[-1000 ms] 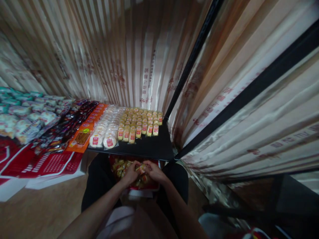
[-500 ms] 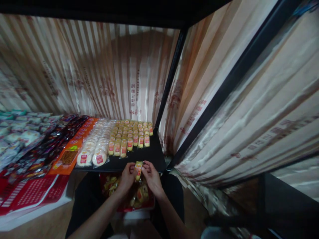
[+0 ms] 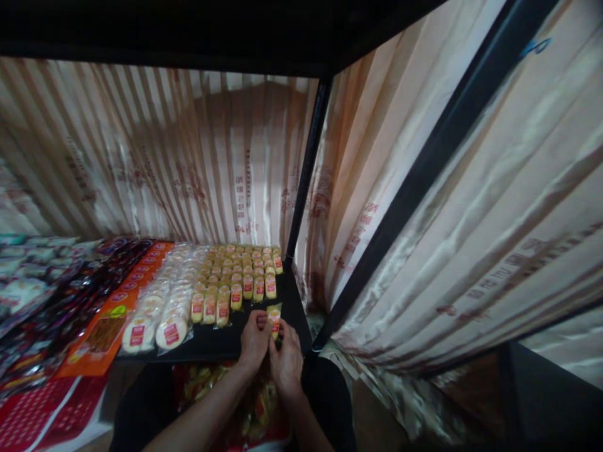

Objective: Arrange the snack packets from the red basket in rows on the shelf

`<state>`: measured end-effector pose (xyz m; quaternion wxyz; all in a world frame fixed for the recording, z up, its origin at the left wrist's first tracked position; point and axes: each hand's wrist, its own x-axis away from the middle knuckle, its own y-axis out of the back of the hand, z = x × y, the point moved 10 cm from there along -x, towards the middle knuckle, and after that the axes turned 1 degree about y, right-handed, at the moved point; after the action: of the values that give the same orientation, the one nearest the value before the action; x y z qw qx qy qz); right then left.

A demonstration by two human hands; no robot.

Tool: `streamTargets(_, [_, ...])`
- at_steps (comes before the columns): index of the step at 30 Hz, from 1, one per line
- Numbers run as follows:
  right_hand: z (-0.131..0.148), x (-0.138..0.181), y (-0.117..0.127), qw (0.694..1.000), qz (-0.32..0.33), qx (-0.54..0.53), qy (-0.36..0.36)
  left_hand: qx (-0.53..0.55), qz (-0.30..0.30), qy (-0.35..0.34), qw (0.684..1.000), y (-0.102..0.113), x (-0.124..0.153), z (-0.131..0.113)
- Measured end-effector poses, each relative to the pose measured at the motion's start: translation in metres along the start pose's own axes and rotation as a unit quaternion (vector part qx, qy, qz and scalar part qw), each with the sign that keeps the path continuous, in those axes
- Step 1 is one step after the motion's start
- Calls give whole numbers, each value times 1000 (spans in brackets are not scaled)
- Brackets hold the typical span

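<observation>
My left hand (image 3: 253, 342) and my right hand (image 3: 287, 364) pinch together a small yellow snack packet (image 3: 274, 316) with a red label, held upright over the front right part of the black shelf (image 3: 221, 342). Just beyond it lie rows of the same yellow packets (image 3: 245, 273) on the shelf. Below my hands a red box of loose yellow packets (image 3: 235, 408) sits on my lap, partly hidden by my forearms.
Round white cakes in clear wrap (image 3: 162, 307), orange packs (image 3: 113, 314) and dark packs (image 3: 61, 314) fill the shelf to the left. A striped beige curtain (image 3: 188, 157) hangs behind. Black frame posts (image 3: 306, 163) rise at the shelf's right corner. A dark shelf overhangs above.
Both hands lifted one yellow packet out of the red box on my lap up to the shelf's front edge. The view has tilted upward, bringing the upper shelf into sight.
</observation>
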<state>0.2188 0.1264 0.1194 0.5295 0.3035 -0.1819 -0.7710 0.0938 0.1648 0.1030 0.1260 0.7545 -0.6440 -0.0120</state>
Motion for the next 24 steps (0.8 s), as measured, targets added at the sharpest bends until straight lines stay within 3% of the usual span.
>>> streamTargets(7, [-28,-27,-3,997,-44,-2,-64,-53,22,-30,998,-26,-19,-18])
streamTargets(11, [-36,-46,-4,996,-69,-4,-57,-47,51,-51,996,-41,-30,-25])
streamTargets(18, [-48,-82,-9,993,-107,-19,-37,-59,66,-5,996,-58,-56,-17])
streamTargets(24, [-55,-116,-23,994,-105,-12,-35,-47,72,13,996,-60,-70,-17])
